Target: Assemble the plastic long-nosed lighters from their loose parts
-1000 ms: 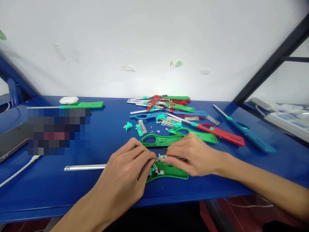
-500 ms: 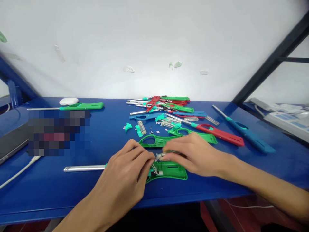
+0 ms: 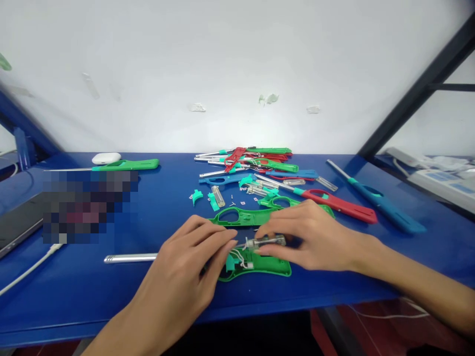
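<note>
My right hand (image 3: 302, 237) pinches a clear fuel tank (image 3: 270, 241) lying nearly level, its valve end toward my left fingertips. My left hand (image 3: 198, 259) is closed over the middle of an opened green utility lighter (image 3: 276, 267), its thumb and fingertips together beside the valve. What those fingertips pinch is mostly hidden. From under this hand the lighter's metal tube (image 3: 129, 258) sticks out to the left. White wires (image 3: 237, 254) and a turquoise trigger (image 3: 230, 263) show in the open shell. Just behind lies a loose green shell half (image 3: 256, 217).
Opened lighters (image 3: 245, 158) lie piled at the back. Turquoise triggers (image 3: 196, 197), clear tanks (image 3: 218, 196) and small screws are scattered before them. Red (image 3: 345, 205) and blue (image 3: 386, 205) lighters lie right, a green one (image 3: 129, 164) left. A phone (image 3: 22, 217) and cable (image 3: 29, 272) sit at left.
My right hand has shifted slightly right, and the fuel tank now shows clearly between its fingers. The left hand has moved a little left, uncovering more of the trigger and wires.
</note>
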Action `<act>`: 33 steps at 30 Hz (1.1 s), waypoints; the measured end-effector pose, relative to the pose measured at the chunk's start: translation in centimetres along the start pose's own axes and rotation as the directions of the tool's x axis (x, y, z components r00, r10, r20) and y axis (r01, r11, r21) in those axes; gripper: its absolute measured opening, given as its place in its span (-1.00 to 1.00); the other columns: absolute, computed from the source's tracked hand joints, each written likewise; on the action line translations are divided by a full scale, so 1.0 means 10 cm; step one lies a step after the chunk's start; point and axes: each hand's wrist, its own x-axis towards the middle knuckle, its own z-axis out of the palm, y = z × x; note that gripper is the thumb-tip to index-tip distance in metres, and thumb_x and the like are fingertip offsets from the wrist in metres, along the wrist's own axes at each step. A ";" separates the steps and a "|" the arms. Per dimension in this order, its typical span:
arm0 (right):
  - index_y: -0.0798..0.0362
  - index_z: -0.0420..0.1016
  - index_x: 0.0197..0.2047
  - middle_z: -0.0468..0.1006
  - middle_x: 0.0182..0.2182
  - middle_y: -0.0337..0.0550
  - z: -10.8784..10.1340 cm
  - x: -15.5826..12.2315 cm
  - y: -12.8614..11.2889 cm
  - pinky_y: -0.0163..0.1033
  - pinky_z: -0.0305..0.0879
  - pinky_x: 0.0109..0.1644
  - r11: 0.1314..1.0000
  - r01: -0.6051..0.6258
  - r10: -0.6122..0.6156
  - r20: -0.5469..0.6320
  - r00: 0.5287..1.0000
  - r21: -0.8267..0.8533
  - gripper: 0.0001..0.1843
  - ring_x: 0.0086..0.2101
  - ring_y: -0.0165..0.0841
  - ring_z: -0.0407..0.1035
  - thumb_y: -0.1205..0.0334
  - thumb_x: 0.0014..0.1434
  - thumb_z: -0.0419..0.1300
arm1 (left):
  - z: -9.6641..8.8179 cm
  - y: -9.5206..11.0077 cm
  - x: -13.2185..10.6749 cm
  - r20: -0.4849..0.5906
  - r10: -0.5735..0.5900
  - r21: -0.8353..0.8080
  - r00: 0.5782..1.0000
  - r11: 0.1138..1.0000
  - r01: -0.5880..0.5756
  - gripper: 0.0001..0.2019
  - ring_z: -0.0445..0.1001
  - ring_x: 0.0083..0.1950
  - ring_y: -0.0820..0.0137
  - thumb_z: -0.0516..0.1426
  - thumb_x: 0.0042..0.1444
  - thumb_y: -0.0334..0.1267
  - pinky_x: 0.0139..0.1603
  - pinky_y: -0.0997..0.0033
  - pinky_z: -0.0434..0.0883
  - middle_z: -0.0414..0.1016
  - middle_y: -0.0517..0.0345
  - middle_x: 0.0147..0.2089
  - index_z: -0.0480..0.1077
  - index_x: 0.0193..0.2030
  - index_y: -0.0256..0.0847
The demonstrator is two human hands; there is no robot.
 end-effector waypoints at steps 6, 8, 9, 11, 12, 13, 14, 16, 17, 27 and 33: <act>0.04 0.71 -0.09 0.71 -0.29 -0.19 -0.03 0.00 0.01 -0.29 0.29 -0.29 1.000 0.006 -0.006 0.089 0.996 0.003 -0.71 -0.34 -0.36 0.57 0.05 0.45 0.23 | -0.08 0.09 -0.20 0.060 -0.060 0.119 0.996 0.991 0.053 -0.74 0.43 0.09 0.17 0.18 0.42 -0.25 0.08 0.12 0.49 0.56 0.05 0.07 0.44 0.20 -0.11; 0.05 0.71 -0.09 0.71 -0.29 -0.18 -0.03 0.00 0.01 -0.29 0.30 -0.28 1.000 0.011 -0.011 0.092 0.996 0.004 -0.71 -0.33 -0.37 0.57 0.05 0.46 0.22 | -0.05 0.09 -0.25 0.075 -0.049 0.130 0.996 0.991 0.039 -0.76 0.40 0.10 0.16 0.18 0.43 -0.30 0.10 0.09 0.48 0.53 0.03 0.09 0.43 0.19 -0.14; 0.05 0.71 -0.09 0.71 -0.29 -0.17 -0.03 0.00 0.01 -0.29 0.30 -0.28 1.000 0.019 -0.019 0.088 0.996 0.003 -0.71 -0.34 -0.37 0.57 0.06 0.46 0.22 | -0.03 0.08 -0.27 0.080 -0.048 0.126 0.996 0.991 0.038 -0.78 0.39 0.10 0.17 0.18 0.43 -0.32 0.09 0.11 0.48 0.52 0.02 0.08 0.43 0.17 -0.14; 0.06 0.71 -0.09 0.71 -0.30 -0.17 -0.04 -0.01 0.00 -0.29 0.30 -0.28 0.999 0.045 -0.045 0.080 0.996 -0.005 -0.71 -0.34 -0.37 0.57 0.06 0.46 0.22 | -0.02 0.08 -0.27 0.084 -0.041 0.106 0.996 0.994 0.032 -0.81 0.38 0.08 0.20 0.17 0.43 -0.35 0.06 0.17 0.49 0.49 0.03 0.05 0.44 0.13 -0.15; 0.06 0.71 -0.09 0.70 -0.31 -0.17 -0.04 -0.01 0.00 -0.29 0.29 -0.29 0.998 0.063 -0.062 0.080 0.995 -0.011 -0.70 -0.34 -0.38 0.57 0.06 0.47 0.22 | -0.01 0.08 -0.27 0.092 -0.040 0.098 0.995 0.995 0.031 -0.82 0.37 0.07 0.21 0.17 0.43 -0.35 0.04 0.20 0.49 0.47 0.04 0.04 0.45 0.12 -0.15; 0.06 0.71 -0.10 0.70 -0.31 -0.18 -0.04 -0.01 0.00 -0.29 0.27 -0.31 0.996 0.083 -0.081 0.083 0.993 -0.021 -0.70 -0.36 -0.39 0.56 0.07 0.47 0.22 | -0.01 0.08 -0.27 0.097 -0.040 0.095 0.995 0.995 0.030 -0.82 0.37 0.06 0.22 0.17 0.43 -0.36 0.03 0.21 0.49 0.46 0.04 0.03 0.44 0.12 -0.15; 0.06 0.71 -0.10 0.69 -0.32 -0.18 -0.04 -0.02 0.00 -0.29 0.26 -0.33 0.994 0.102 -0.099 0.086 0.991 -0.033 -0.70 -0.37 -0.40 0.55 0.07 0.47 0.22 | -0.01 0.08 -0.27 0.104 -0.043 0.099 0.994 0.995 0.033 -0.82 0.37 0.05 0.23 0.16 0.44 -0.36 0.02 0.20 0.48 0.45 0.04 0.02 0.44 0.13 -0.15; 0.06 0.71 -0.10 0.69 -0.31 -0.19 -0.05 -0.02 0.00 -0.28 0.22 -0.37 0.987 0.146 -0.140 0.085 0.986 -0.068 -0.70 -0.38 -0.41 0.54 0.07 0.48 0.21 | -0.02 0.08 -0.27 0.125 -0.056 0.119 0.991 0.992 0.041 -0.80 0.37 0.03 0.22 0.14 0.45 -0.36 0.04 0.14 0.48 0.43 0.02 0.03 0.42 0.15 -0.16; 0.06 0.71 -0.09 0.69 -0.30 -0.18 -0.04 -0.02 0.00 -0.28 0.20 -0.38 0.982 0.167 -0.160 0.080 0.984 -0.090 -0.70 -0.38 -0.41 0.54 0.07 0.49 0.20 | -0.02 0.09 -0.28 0.137 -0.062 0.131 0.989 0.990 0.044 -0.80 0.37 0.01 0.22 0.13 0.45 -0.36 0.05 0.11 0.47 0.43 0.02 0.03 0.41 0.16 -0.17; 0.05 0.70 -0.06 0.66 -0.27 -0.20 -0.03 -0.03 -0.01 -0.21 0.04 -0.45 0.931 0.272 -0.259 0.083 0.962 -0.242 -0.63 -0.42 -0.43 0.48 0.07 0.55 0.09 | -0.07 0.12 -0.27 0.285 0.129 0.297 0.950 0.930 -0.215 -0.72 0.32 -0.02 0.12 0.01 0.48 -0.43 -0.01 -0.04 0.54 0.51 -0.09 0.00 0.45 0.20 -0.36; 0.09 0.68 -0.05 0.62 -0.32 -0.21 -0.01 -0.02 -0.01 -0.21 0.04 -0.47 0.900 0.311 -0.304 0.072 0.950 -0.306 -0.64 -0.48 -0.45 0.41 0.09 0.54 0.10 | -0.04 0.12 -0.28 0.252 0.061 0.295 0.966 0.946 -0.137 -0.68 0.36 -0.04 0.12 -0.02 0.52 -0.34 -0.07 -0.05 0.59 0.45 -0.15 -0.02 0.42 0.25 -0.40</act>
